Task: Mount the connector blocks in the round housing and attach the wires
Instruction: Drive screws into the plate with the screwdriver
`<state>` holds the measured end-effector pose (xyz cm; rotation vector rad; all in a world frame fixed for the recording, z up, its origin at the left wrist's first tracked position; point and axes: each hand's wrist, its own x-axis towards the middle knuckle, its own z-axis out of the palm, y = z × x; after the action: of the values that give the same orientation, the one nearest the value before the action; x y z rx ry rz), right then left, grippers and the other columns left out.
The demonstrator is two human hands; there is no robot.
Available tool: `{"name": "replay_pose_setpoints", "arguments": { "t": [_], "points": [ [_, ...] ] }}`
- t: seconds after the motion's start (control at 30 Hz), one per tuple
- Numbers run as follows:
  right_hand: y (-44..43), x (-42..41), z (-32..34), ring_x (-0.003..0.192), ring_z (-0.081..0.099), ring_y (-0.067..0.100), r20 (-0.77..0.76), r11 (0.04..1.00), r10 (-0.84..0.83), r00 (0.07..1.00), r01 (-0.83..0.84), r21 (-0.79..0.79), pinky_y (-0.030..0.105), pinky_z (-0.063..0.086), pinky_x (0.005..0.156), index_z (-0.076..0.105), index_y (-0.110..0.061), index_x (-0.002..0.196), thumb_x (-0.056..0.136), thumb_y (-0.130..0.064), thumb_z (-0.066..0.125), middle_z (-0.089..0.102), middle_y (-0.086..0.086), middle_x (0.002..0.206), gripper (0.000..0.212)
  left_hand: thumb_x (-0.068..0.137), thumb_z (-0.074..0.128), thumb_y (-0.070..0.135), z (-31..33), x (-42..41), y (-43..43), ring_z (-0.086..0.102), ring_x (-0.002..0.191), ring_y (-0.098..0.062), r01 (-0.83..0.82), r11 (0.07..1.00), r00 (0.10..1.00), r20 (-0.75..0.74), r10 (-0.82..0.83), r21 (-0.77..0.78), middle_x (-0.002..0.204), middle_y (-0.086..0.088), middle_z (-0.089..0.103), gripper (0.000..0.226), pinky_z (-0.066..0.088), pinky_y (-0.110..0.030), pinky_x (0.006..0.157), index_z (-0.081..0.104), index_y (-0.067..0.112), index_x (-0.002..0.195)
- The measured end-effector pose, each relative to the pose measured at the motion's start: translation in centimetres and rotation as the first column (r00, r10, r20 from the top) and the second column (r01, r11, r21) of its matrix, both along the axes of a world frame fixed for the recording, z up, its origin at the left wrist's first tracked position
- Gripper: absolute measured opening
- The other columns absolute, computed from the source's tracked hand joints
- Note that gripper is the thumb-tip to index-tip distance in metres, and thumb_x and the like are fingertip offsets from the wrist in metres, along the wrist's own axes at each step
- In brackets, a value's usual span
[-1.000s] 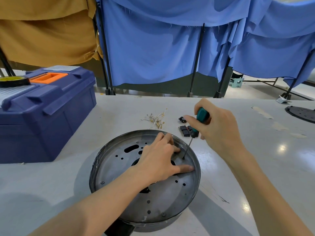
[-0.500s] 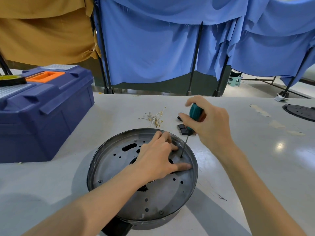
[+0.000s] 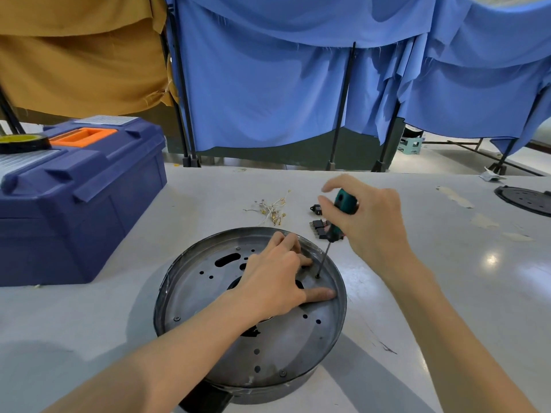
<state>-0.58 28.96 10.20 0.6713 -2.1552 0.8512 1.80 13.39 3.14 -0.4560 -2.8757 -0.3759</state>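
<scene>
1. Round housing sits on the white table right under our hands, its perforated metal plate facing up.
2. Our left hand rests palm-down on that plate, thumb stretched flat towards the rim and fingers lightly bent.
3. Our right hand grips the teal-handled screwdriver almost upright, its tip set in a hole just beside our left fingers.
4. Just beyond the housing's far rim we see the black connector blocks lying on the table, partly behind the screwdriver.
5. To their left lies a loose tangle of wires.
6. Further left stands a blue toolbox with a tape roll on its lid.
7. At the table's far right edge lies a black disc.
</scene>
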Motion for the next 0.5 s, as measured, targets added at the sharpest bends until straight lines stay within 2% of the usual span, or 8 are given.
{"name": "replay_pose_setpoints", "arguments": {
  "t": [0.07,0.13,0.17,0.23,0.27,0.3,0.4,0.5],
  "points": [
    [0.0,-0.1,-0.2,0.052,0.058,0.029,0.014,0.993,-0.116,0.993,0.116,-0.021,0.046,0.053,0.056,0.064,-0.007,0.083,0.091,-0.031,0.069,0.057,0.007,0.057,0.026,0.069,0.047,0.085,0.0,0.0,0.0,0.029,0.106,-0.006,0.009,1.000,1.000,-0.002,-0.009,-0.002,0.110,0.013,0.041,0.079,0.030,-0.027,0.060,0.062,0.030,0.124],
    [0.7,-0.2,0.0,0.054,0.059,0.024,0.102,0.989,-0.145,0.984,0.145,0.015,0.044,0.052,0.058,0.061,-0.012,0.081,0.091,-0.049,0.061,0.058,0.000,0.058,0.038,0.069,0.047,0.085,0.0,0.0,-0.1,0.029,0.105,-0.006,0.016,1.000,1.000,-0.003,-0.016,-0.005,0.110,0.013,0.041,0.079,0.028,-0.026,0.058,0.062,0.030,0.123],
    [1.1,-0.2,0.2,0.061,0.061,0.019,0.146,0.993,-0.117,0.982,0.112,0.044,0.040,0.052,0.064,0.063,-0.016,0.089,0.091,-0.051,0.058,0.062,-0.003,0.066,0.036,0.069,0.047,0.085,0.0,0.0,0.0,0.029,0.105,-0.006,0.018,1.000,1.000,-0.004,-0.018,-0.004,0.109,0.014,0.041,0.079,0.027,-0.025,0.057,0.063,0.029,0.123],
    [1.6,-0.3,0.5,0.090,0.064,0.013,0.296,0.997,0.014,0.955,-0.034,0.062,0.030,0.054,0.084,0.059,-0.020,0.120,0.095,-0.032,0.058,0.066,-0.001,0.109,0.027,0.068,0.048,0.085,0.0,-0.1,-0.1,0.029,0.105,-0.006,0.016,1.000,1.000,-0.011,-0.016,0.003,0.109,0.014,0.042,0.079,0.026,-0.023,0.055,0.063,0.029,0.122],
    [1.7,-0.3,0.6,0.103,0.062,0.008,0.377,0.990,0.100,0.921,-0.128,0.050,0.023,0.053,0.091,0.052,-0.020,0.132,0.096,-0.020,0.058,0.059,0.000,0.126,0.036,0.068,0.048,0.085,0.0,-0.1,-0.1,0.029,0.106,-0.006,0.014,1.000,1.000,-0.013,-0.014,0.002,0.109,0.014,0.042,0.080,0.025,-0.023,0.055,0.063,0.029,0.123],
    [1.8,-0.4,0.7,0.108,0.061,0.004,0.427,0.978,0.175,0.887,-0.206,0.027,0.017,0.051,0.092,0.047,-0.020,0.138,0.096,-0.012,0.058,0.057,-0.001,0.129,0.044,0.068,0.047,0.085,0.0,-0.1,0.0,0.030,0.106,-0.006,0.013,1.000,1.000,-0.016,-0.013,0.000,0.109,0.014,0.042,0.080,0.025,-0.022,0.055,0.062,0.029,0.124],
    [1.5,-0.6,0.7,0.089,0.069,0.003,0.389,0.958,0.283,0.877,-0.277,-0.074,0.010,0.053,0.080,0.055,-0.023,0.134,0.088,-0.014,0.072,0.067,-0.004,0.103,0.051,0.069,0.046,0.085,0.0,-0.1,0.0,0.030,0.108,-0.007,0.014,1.000,1.000,-0.019,-0.014,-0.008,0.109,0.014,0.041,0.082,0.030,-0.025,0.059,0.061,0.029,0.126],
    [0.8,-0.8,0.5,0.064,0.069,0.018,0.210,0.993,0.114,0.971,-0.102,-0.067,0.028,0.060,0.066,0.068,-0.015,0.102,0.081,-0.027,0.079,0.064,0.001,0.078,0.026,0.069,0.045,0.086,0.0,-0.1,-0.1,0.029,0.105,-0.006,0.012,1.000,1.000,-0.020,-0.013,-0.013,0.108,0.013,0.041,0.082,0.030,-0.025,0.059,0.061,0.029,0.126]
  ]
}}
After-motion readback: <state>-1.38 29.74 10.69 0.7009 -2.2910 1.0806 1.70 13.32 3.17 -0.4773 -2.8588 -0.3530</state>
